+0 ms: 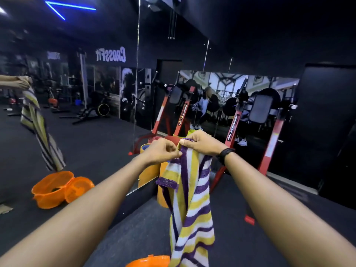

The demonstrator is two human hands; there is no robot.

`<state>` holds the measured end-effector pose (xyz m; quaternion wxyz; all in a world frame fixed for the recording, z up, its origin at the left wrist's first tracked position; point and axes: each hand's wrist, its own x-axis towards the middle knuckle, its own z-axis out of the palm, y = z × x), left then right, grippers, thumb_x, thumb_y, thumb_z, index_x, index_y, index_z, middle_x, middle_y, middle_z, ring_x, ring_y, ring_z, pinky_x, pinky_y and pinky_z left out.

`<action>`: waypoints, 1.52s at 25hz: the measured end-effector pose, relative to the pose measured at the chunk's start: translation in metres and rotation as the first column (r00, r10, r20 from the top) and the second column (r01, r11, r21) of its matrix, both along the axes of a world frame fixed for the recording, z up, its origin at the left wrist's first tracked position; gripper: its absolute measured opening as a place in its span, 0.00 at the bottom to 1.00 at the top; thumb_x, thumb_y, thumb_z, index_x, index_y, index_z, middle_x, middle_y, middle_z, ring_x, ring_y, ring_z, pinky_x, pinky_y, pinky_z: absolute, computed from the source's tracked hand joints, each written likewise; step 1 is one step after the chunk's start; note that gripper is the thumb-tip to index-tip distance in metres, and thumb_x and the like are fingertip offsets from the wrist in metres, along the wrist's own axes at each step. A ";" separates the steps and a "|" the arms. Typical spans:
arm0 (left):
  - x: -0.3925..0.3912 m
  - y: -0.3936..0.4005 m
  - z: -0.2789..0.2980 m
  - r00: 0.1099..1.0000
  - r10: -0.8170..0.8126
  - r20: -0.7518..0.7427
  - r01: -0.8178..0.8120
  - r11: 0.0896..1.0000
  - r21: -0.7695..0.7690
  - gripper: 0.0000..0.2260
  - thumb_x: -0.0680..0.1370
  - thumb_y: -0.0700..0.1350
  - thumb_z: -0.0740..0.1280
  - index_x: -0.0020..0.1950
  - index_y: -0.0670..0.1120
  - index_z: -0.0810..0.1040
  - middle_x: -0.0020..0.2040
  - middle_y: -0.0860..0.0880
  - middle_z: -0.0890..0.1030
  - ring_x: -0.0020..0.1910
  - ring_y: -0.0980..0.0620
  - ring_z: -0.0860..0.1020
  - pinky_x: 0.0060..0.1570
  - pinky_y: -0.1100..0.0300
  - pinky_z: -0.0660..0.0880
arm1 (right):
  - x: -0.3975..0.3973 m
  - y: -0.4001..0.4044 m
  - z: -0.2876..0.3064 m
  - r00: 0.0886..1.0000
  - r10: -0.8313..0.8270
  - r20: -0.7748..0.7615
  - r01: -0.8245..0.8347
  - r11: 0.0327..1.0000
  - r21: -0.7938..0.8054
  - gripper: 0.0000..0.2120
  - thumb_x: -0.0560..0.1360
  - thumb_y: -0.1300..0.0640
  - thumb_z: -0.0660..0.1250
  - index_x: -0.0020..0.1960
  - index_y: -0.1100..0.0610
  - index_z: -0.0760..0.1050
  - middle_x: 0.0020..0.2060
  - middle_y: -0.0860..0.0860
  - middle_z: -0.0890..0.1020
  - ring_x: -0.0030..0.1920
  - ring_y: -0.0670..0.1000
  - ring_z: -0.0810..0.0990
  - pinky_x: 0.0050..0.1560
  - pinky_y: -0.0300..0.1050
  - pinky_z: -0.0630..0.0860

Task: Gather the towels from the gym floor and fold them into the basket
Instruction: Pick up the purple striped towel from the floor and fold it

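**Hands pinch the top edge of a striped towel**

Both hands meet at the centre of the frame, arms stretched forward. The left hand pinches the towel's upper edge between thumb and curled fingers; the right hand, a dark band on its wrist, grips the same edge just beside it, knuckles up. The two hands touch or nearly touch.

From them the towel, striped purple, yellow and white, hangs bunched and twisted down to the bottom edge of the frame. Its lower end falls beside the rim of an orange basket at bottom centre, only partly in view.

At the lower left a wall mirror shows an orange basket doubled and, higher up, a reflected arm with a striped towel. Behind the hands stands a red-framed gym machine with dark pads, on a dark floor.
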<state>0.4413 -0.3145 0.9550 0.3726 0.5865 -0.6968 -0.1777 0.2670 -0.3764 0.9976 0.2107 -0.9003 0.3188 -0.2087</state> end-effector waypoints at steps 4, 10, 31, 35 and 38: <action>0.012 -0.059 0.010 0.974 0.118 -0.196 -0.139 0.985 -0.099 0.11 0.78 0.43 0.58 0.42 0.40 0.75 0.36 0.50 0.76 0.38 0.52 0.73 0.42 0.56 0.70 | -0.018 -0.047 -0.001 0.997 -0.018 0.079 0.007 0.990 0.142 0.11 0.72 0.50 0.73 0.40 0.58 0.81 0.34 0.51 0.81 0.34 0.46 0.78 0.36 0.42 0.76; 0.016 -0.117 0.030 0.846 0.368 -0.386 -0.440 0.891 -0.116 0.10 0.74 0.50 0.59 0.36 0.46 0.72 0.36 0.49 0.74 0.41 0.49 0.72 0.42 0.56 0.68 | -0.041 -0.117 -0.041 0.990 0.078 -0.118 -0.041 0.958 0.285 0.11 0.73 0.52 0.72 0.35 0.56 0.78 0.28 0.45 0.79 0.28 0.43 0.75 0.29 0.36 0.71; 0.044 -0.137 0.039 0.514 0.513 -0.687 -0.670 0.740 0.052 0.16 0.78 0.38 0.64 0.31 0.45 0.66 0.20 0.51 0.68 0.16 0.56 0.65 0.20 0.68 0.62 | -0.018 -0.251 -0.073 0.910 0.274 -0.310 -0.177 0.935 0.307 0.13 0.77 0.54 0.68 0.40 0.62 0.74 0.31 0.52 0.72 0.29 0.45 0.70 0.28 0.37 0.69; 0.044 -0.140 0.031 0.408 0.545 -0.733 -0.618 0.756 0.218 0.10 0.75 0.39 0.71 0.48 0.40 0.69 0.36 0.44 0.73 0.28 0.51 0.73 0.21 0.62 0.73 | 0.009 -0.224 -0.050 0.978 0.066 0.196 -0.135 0.922 0.364 0.15 0.78 0.58 0.65 0.34 0.56 0.66 0.27 0.51 0.67 0.25 0.46 0.67 0.21 0.35 0.64; 0.037 -0.153 0.016 0.383 0.513 -0.769 -0.467 0.825 0.317 0.19 0.76 0.43 0.71 0.59 0.35 0.68 0.39 0.42 0.71 0.31 0.48 0.73 0.31 0.56 0.76 | 0.035 -0.197 -0.036 0.900 0.000 0.436 -0.257 0.808 0.531 0.17 0.78 0.62 0.66 0.34 0.56 0.63 0.24 0.49 0.65 0.19 0.41 0.66 0.19 0.33 0.64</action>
